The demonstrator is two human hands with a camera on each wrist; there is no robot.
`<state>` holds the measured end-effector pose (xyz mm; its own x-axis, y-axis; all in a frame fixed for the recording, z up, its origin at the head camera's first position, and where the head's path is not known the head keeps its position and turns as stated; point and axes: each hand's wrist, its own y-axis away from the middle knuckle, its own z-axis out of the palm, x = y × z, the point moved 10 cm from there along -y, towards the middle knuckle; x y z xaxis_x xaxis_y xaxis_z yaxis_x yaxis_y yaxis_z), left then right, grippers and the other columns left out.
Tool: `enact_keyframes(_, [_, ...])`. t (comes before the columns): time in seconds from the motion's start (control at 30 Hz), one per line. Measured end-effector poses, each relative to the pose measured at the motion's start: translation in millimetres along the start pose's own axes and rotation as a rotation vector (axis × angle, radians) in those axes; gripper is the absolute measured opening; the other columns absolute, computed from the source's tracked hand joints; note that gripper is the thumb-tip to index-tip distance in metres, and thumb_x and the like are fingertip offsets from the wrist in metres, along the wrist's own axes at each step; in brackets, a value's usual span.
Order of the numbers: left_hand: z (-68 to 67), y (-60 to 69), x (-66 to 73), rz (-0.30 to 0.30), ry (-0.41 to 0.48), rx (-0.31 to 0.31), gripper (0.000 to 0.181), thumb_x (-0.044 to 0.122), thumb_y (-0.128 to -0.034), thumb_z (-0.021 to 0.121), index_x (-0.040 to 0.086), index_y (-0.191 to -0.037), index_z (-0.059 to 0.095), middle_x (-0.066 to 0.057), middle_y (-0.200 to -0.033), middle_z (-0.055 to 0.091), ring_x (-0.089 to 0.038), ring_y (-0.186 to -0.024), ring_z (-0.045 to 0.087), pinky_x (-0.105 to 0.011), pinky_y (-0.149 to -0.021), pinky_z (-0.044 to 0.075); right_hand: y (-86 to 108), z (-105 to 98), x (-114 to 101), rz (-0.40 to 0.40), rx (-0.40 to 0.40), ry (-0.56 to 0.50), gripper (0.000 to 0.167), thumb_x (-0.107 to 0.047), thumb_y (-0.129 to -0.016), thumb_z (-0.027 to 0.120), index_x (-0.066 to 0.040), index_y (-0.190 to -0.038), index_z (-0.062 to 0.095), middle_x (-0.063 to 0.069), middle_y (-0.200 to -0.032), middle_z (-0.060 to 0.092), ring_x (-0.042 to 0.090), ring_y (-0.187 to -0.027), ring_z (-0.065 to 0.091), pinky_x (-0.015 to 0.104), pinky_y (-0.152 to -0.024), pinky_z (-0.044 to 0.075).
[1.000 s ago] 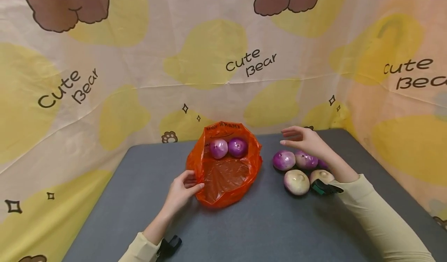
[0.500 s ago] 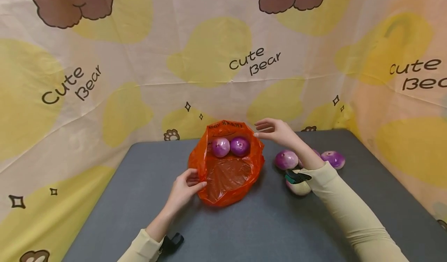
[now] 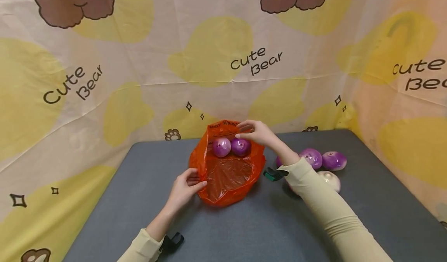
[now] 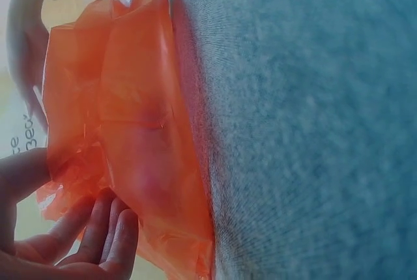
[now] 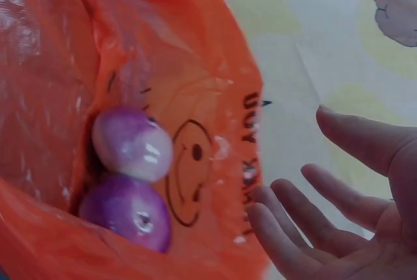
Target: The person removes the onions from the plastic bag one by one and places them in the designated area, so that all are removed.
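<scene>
An orange plastic bag [image 3: 227, 176] stands with its mouth facing me in the head view. Inside lie two round purple-and-white vegetables [image 3: 221, 147], onions or turnips by their look, side by side against the far wall. My left hand [image 3: 183, 188] holds the bag's left edge, thumb at the rim and fingers around the outside, as the left wrist view shows too. Over the bag's far right rim hovers my right hand [image 3: 255, 132], fingers loosely bent and spread. Nothing is in it; the right wrist view shows the bare palm [image 5: 339, 228] beside the printed wall.
Several more such vegetables [image 3: 334, 160] lie in a group on the grey table [image 3: 216, 235] to the right, partly hidden by my right forearm. One pale one [image 3: 330, 181] shows its light side. A printed cloth wall [image 3: 216, 60] rises behind the table.
My right hand has moved left from above the vegetable group to the bag's far right rim. My left hand keeps its hold on the bag, and the two vegetables inside have stayed put.
</scene>
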<state>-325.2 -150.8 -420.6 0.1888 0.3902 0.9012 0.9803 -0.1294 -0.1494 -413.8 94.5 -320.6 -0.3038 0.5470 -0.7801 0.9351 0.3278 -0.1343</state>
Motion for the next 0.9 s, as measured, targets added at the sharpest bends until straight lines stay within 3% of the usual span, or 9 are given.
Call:
enact_keyframes(0.37, [3.2,1.5,-2.0,-0.014,-0.006,-0.024,0.038,0.015,-0.0782,0.077,0.008,-0.112,0.062,-0.01,-0.103,0.065,-0.021,-0.092,0.065,-0.033,-0.085,0.056,-19.5,27.7,16.4,0.013,0.071,0.022,0.047,-0.03,-0.084,0.071,-0.007,-0.124,0.06,0.013,-0.122,0.063,0.028,-0.113,0.06,0.044,-0.098,0.048])
enact_keyframes(0.43, [3.8,3.4,2.7,-0.02,-0.013,-0.031,0.037,0.013,-0.079,0.076,0.006,-0.112,0.061,-0.01,-0.103,0.065,-0.022,-0.092,0.065,-0.034,-0.085,0.056,-22.3,31.2,21.9,0.031,0.083,0.032,0.046,-0.029,-0.085,0.071,-0.008,-0.125,0.06,0.013,-0.123,0.063,0.028,-0.113,0.06,0.043,-0.097,0.048])
enact_keyframes(0.67, [5.9,3.6,-1.6,-0.018,-0.012,-0.038,0.035,0.013,-0.08,0.076,0.006,-0.111,0.061,-0.01,-0.104,0.065,-0.02,-0.091,0.065,-0.033,-0.085,0.056,-23.4,34.4,34.5,0.075,0.099,0.03,0.046,-0.026,-0.085,0.071,-0.008,-0.126,0.059,0.014,-0.126,0.061,0.03,-0.115,0.057,0.044,-0.097,0.048])
enact_keyframes(0.9, [4.3,6.0,1.6,-0.037,-0.002,-0.031,0.035,0.008,-0.0796,0.075,0.005,-0.111,0.061,-0.012,-0.104,0.065,-0.024,-0.093,0.065,-0.034,-0.086,0.055,-21.9,37.1,48.7,0.121,0.086,0.12,0.051,-0.025,-0.084,0.072,-0.009,-0.13,0.055,0.014,-0.129,0.057,0.034,-0.117,0.054,0.046,-0.098,0.046])
